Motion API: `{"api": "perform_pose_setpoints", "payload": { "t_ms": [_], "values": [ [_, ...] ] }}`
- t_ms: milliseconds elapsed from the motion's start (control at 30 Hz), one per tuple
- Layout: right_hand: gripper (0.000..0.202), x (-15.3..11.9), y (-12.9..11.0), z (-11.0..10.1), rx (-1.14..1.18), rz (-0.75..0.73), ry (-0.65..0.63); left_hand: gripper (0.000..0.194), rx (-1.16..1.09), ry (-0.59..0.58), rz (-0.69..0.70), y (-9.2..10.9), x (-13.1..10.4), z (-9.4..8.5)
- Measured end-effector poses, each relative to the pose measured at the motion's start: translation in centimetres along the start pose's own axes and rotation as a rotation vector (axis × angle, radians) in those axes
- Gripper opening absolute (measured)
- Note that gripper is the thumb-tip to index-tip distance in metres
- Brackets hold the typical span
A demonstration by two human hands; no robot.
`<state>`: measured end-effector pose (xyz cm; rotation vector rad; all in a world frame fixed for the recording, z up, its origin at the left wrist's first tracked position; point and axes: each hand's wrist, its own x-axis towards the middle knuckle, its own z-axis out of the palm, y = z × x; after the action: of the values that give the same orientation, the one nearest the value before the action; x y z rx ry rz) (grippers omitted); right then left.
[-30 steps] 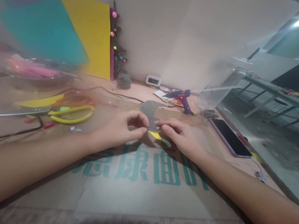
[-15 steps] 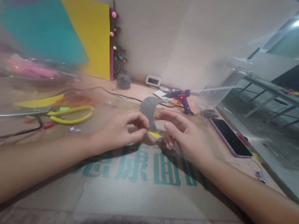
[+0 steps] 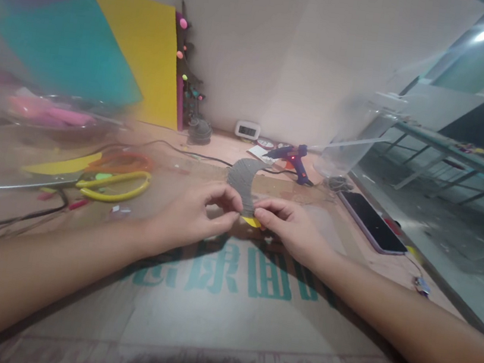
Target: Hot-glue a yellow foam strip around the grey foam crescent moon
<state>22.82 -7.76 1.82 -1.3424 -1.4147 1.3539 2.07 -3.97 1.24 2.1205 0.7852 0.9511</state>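
Note:
A curved grey piece (image 3: 242, 178), with a yellow strip (image 3: 251, 222) at its lower end, stands between my two hands above the work surface. My left hand (image 3: 206, 209) pinches its lower left edge between thumb and fingertips. On the opposite side, my right hand (image 3: 292, 224) has its thumb and fingers closed on the lower right edge. Both pinches sit close together near the yellow end. The grey piece bends to the right at its top. Its exact material I cannot make out, and the fingertips cover part of its bottom.
Yellow-handled scissors (image 3: 113, 186) lie left. A purple glue gun (image 3: 294, 160) with a red light stands behind, near a small white digital clock (image 3: 248, 129). A phone (image 3: 373, 223) rests at right. Coloured sheets (image 3: 129, 51) lean on the wall; a cable (image 3: 174, 148) crosses the table.
My right hand has moved in to the left, and its spread fingers have closed on the lower right edge of the grey piece. The left hand keeps its pinch.

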Motion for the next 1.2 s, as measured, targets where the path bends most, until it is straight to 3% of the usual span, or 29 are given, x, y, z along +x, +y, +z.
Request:
{"api": "perform_pose_setpoints", "payload": {
  "t_ms": [400,533,967,1200],
  "values": [
    [0.034,0.17,0.01,0.05,-0.115,-0.073,-0.041,0.006,0.064,-0.018,0.088,0.01,-0.07,-0.15],
    [0.033,0.16,0.14,-0.03,-0.100,-0.094,-0.043,0.015,0.022,-0.074,0.106,0.12,-0.15,-0.29],
    [0.038,-0.20,-0.06,0.12,-0.316,-0.286,-0.016,0.013,-0.054,-0.035,-0.034,-0.52,0.02,0.28],
    [0.021,0.13,0.41,0.19,-0.352,-0.318,0.058,0.011,-0.071,-0.023,-0.044,-0.33,0.24,0.15]
  ]
}}
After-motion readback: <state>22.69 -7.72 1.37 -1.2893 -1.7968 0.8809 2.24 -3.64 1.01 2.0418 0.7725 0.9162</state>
